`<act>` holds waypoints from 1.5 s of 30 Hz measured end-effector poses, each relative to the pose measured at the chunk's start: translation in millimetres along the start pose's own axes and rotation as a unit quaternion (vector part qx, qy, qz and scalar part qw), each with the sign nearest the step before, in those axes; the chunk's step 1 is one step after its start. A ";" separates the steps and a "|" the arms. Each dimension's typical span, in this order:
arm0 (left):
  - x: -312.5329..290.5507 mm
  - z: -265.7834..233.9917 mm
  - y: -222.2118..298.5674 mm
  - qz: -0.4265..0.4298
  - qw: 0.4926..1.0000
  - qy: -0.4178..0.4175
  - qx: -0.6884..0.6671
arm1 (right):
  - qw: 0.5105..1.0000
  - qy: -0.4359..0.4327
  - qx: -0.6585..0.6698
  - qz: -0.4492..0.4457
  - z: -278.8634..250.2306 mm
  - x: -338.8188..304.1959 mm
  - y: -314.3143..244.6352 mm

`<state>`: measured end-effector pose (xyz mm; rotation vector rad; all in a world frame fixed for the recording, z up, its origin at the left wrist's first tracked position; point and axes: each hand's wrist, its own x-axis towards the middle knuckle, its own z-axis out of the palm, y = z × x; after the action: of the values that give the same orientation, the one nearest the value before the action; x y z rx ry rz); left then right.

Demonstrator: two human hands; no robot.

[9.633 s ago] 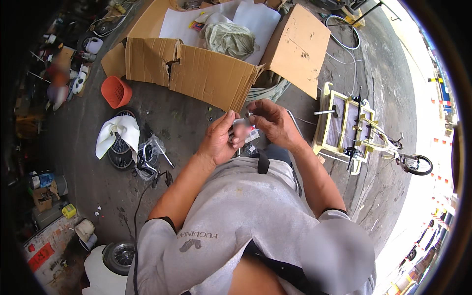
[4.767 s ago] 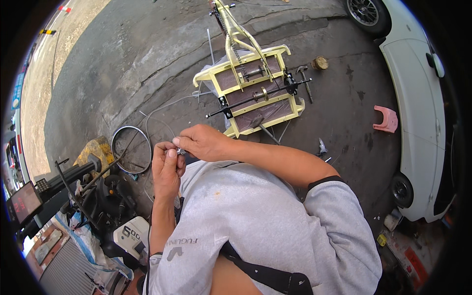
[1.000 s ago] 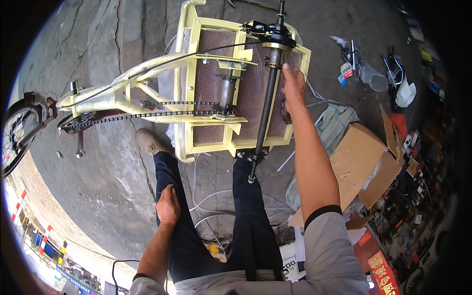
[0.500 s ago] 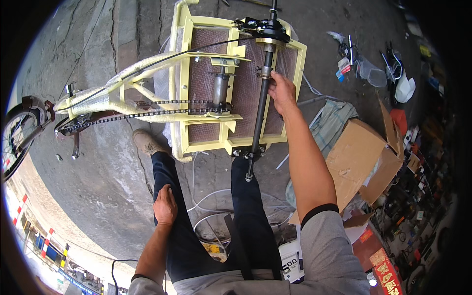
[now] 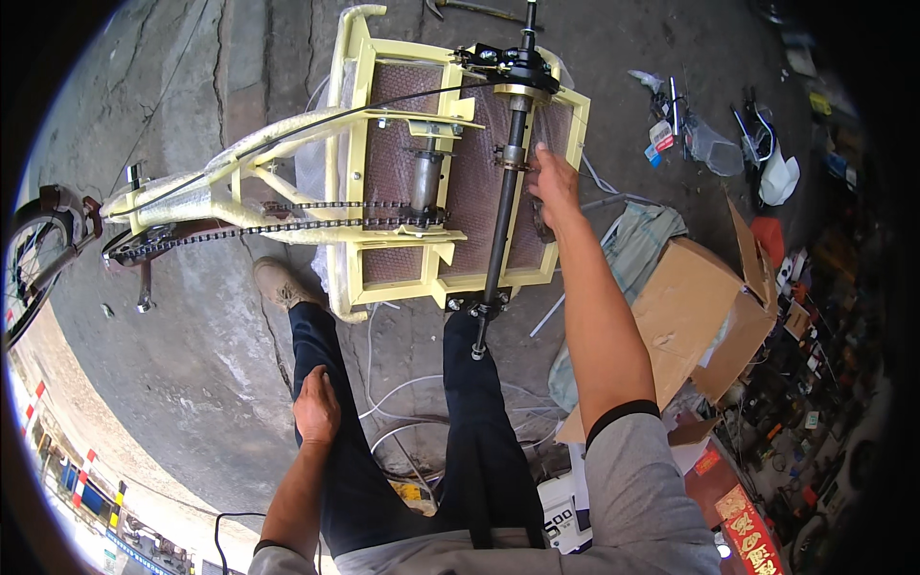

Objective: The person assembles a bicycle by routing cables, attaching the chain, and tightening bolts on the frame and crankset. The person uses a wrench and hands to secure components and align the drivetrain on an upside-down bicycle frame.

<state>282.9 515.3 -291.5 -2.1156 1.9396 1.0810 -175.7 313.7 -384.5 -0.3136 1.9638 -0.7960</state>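
Observation:
A cream-yellow tricycle frame (image 5: 354,176) lies upside down before me, its panels wrapped in bubble film. A black axle (image 5: 503,216) crosses its right part, carrying a steel collar (image 5: 512,156) and, farther up, a black hub with a brass-coloured ring (image 5: 518,89). Just right of the collar, my right hand (image 5: 556,182) is curled, its thumb pointing up. A small dark brown piece (image 5: 543,226) shows under its fingers, too hidden to name. My left hand (image 5: 316,407) lies with straight fingers on my left thigh, holding nothing. A drive chain (image 5: 287,223) runs leftward from a steel sleeve (image 5: 425,182).
An open cardboard box (image 5: 685,311) and a folded greenish cloth (image 5: 640,244) lie right of the frame. Bagged parts (image 5: 714,144) rest on the concrete farther off. A hammer-like tool (image 5: 474,10) lies at the far edge. White tubing (image 5: 383,407) coils between my legs.
My right hand has left the collar on the axle and shifted slightly right and down; a dark piece now shows beneath its fingers. My left hand stays on my thigh.

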 end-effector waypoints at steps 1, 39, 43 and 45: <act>-0.1 -0.7 0.3 -0.002 1.000 -0.005 0.003 | 1.000 -0.004 -0.009 -0.005 -3.5 0.9 -2.9; 84.8 83.9 23.4 -0.034 0.968 -0.223 -0.113 | 0.807 0.100 -0.462 -0.356 103.5 -12.4 -98.2; 82.9 86.7 22.4 -0.031 0.966 -0.223 -0.125 | 0.786 0.187 -0.394 -0.438 89.5 -53.7 -112.1; 83.4 87.9 21.6 -0.032 0.965 -0.227 -0.131 | 0.801 0.168 -0.426 -0.386 75.2 -90.6 -105.7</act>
<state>221.1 484.2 -393.3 -1.8031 1.5755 1.7086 -76.6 250.8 -278.4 -1.6953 2.4520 -0.3761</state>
